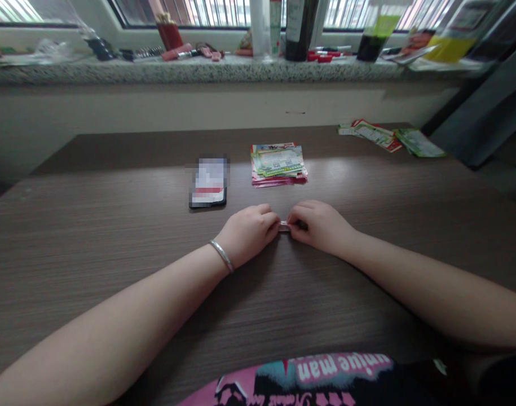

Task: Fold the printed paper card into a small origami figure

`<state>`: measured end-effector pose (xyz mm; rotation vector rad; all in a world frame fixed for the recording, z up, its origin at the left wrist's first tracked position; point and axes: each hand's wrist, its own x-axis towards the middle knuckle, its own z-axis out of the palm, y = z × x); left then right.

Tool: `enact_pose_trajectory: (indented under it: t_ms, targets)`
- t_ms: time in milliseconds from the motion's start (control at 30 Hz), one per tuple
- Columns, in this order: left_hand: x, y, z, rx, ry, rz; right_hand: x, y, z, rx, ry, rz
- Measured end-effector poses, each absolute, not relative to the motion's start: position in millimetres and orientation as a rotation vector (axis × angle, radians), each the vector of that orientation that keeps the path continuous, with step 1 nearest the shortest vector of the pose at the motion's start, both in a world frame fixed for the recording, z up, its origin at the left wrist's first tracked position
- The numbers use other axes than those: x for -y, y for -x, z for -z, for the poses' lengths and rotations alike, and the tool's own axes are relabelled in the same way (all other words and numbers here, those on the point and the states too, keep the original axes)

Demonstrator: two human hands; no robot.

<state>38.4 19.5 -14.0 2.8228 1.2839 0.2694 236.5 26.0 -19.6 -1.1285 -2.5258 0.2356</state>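
Between my two hands is a small, narrow, pale strip point(283, 226), perhaps folded paper, lying low over the table. My left hand point(251, 230), with a silver bangle point(222, 256) at the wrist, pinches its left end. At the right end, the thumb and fingertips of my right hand point(319, 224) are closed on it. Most of the strip is hidden by my fingers. Just beyond my hands lies a stack of colourful printed packets point(279, 163), green ones on top of red and pink ones.
A phone point(209, 183) with a blurred screen rests left of the stack. More printed packets point(378, 135) lie at the table's back right. The brown table point(114, 237) meets a wall, above which a granite sill point(224, 70) carries bottles point(300, 28) and small clutter.
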Motion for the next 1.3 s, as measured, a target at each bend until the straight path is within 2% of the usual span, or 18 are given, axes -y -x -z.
enact_pose_trajectory:
  t_ms: [200, 1100, 1300]
  targets:
    - [-21.4, -38.3, 17.7, -1.312, -2.829, -0.262, -29.8, -235.7, 17.7, 2.472, 1.187, -0.347]
    - [-16.0, -44.5, 16.4, -1.443, -2.648, -0.309, -24.2, -233.9, 14.0, 2.583, 1.261, -0.278]
    - [-18.3, -45.2, 17.6, -1.418, -2.549, -0.364, -29.0, -233.3, 16.5, 2.56, 1.24, -0.362]
